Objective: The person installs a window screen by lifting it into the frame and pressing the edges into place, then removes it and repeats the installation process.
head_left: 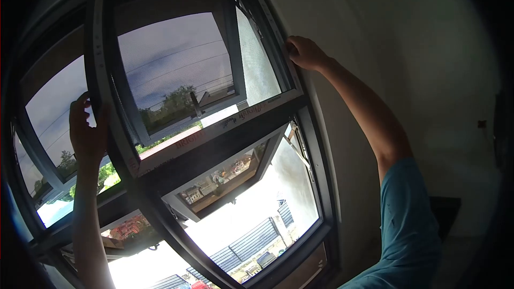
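A window screen point(176, 64) with a dark frame and fine mesh stands against the upper middle window opening. Printed lettering runs along its pale lower rail point(230, 120). My left hand point(88, 134) is at the screen's left upright, with curled fingers at its outer edge and the thumb side against its front. On the opposite side, my right hand point(305, 53) is closed at the right edge of the frame, low on that upright. Its fingertips are partly hidden. Behind the mesh, an awning sash point(235, 64) is tilted outward.
Below the screen, another awning sash point(262, 168) is swung outward. Left of the middle mullion are more panes point(51, 123). A plain wall point(353, 37) borders the window on the right. Outside are a slatted fence point(241, 249), trees and overhead wires.
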`<control>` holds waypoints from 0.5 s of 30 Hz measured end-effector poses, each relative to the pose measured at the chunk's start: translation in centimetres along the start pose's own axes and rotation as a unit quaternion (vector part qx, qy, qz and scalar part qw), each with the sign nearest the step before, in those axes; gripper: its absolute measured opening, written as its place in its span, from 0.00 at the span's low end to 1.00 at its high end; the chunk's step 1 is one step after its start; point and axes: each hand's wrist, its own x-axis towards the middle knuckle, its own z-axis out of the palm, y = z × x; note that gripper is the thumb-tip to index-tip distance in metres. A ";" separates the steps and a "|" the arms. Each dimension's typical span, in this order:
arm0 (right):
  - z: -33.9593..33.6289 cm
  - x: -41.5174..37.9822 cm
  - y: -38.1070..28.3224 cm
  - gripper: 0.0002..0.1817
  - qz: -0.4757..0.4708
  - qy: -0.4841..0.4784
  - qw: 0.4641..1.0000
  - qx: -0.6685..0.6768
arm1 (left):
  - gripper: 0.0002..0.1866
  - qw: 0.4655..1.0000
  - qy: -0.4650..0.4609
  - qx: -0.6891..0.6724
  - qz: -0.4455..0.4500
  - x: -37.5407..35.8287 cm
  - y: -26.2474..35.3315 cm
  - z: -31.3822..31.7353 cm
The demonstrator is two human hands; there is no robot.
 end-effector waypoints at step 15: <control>6.6 3.4 0.9 0.35 -0.206 0.226 0.926 0.223 | 0.21 0.968 -0.040 0.243 -0.046 0.8 -0.8 1.2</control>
